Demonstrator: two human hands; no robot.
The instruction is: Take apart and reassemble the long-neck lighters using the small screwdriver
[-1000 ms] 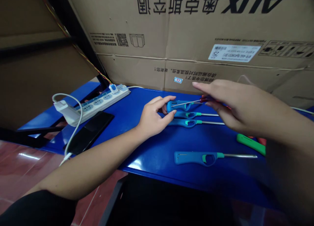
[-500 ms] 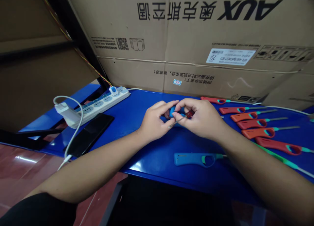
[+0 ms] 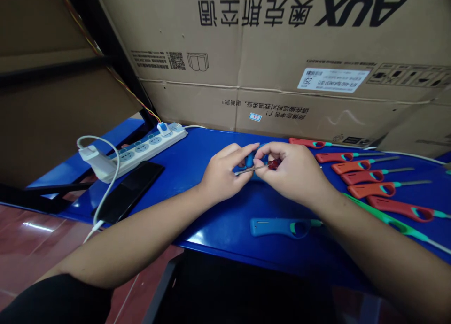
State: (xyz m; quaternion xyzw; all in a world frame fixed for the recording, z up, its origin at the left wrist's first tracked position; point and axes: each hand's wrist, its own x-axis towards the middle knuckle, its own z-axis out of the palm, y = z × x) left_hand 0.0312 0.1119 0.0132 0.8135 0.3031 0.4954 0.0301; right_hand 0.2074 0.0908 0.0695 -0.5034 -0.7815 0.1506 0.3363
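Note:
My left hand (image 3: pixel 222 173) is closed around a blue lighter (image 3: pixel 250 159), mostly hidden behind the fingers of both hands. In my right hand (image 3: pixel 292 166) is a small screwdriver (image 3: pixel 273 165) with a dark red handle. Its thin metal shaft points left, across the fingertips of my left hand. The two hands meet above the blue table (image 3: pixel 218 220). Nearer to me, another blue lighter (image 3: pixel 275 227) lies flat, its tip hidden by my right forearm.
Several red and orange lighters (image 3: pixel 369 190) and a green lighter (image 3: pixel 401 226) lie at the right. A power strip (image 3: pixel 141 150) with a plugged-in charger and a black phone (image 3: pixel 132 192) on a white cable are at the left. A large cardboard box (image 3: pixel 275 51) stands behind.
The screwdriver has swung: its shaft now lies flatter, with the tip further left over my left hand. Both hands stay in nearly the same place.

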